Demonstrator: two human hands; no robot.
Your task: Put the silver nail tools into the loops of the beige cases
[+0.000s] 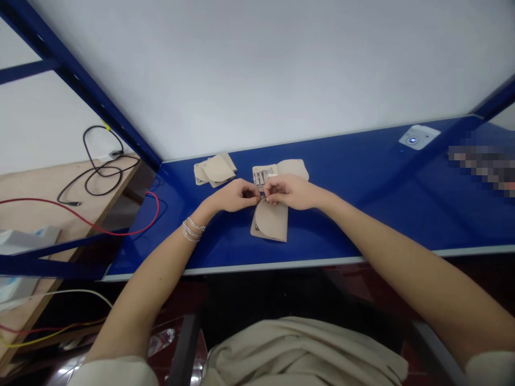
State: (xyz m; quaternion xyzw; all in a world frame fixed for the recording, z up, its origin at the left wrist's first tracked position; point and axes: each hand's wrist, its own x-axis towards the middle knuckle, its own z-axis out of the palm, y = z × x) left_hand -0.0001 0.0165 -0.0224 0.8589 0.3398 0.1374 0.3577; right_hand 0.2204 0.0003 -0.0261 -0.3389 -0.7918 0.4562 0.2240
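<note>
Both my hands meet over the middle of the blue table (362, 177). My left hand (235, 195) and my right hand (289, 191) pinch their fingertips together on a small metal piece that is too small to name. Just below them lies a beige pouch (271, 221) with its flap folded. Behind the hands lies an open beige case (281, 170) showing several small metal tools in a row. A pile of beige pouches (214, 170) sits to the left. Silver bracelets ring my left wrist.
A white device with a blue light (418, 137) sits at the table's far right. Blue frame bars (80, 80) run along the left. A wooden bench (48, 187) at left carries black and red cables. A plastic bottle (161, 341) lies on the floor.
</note>
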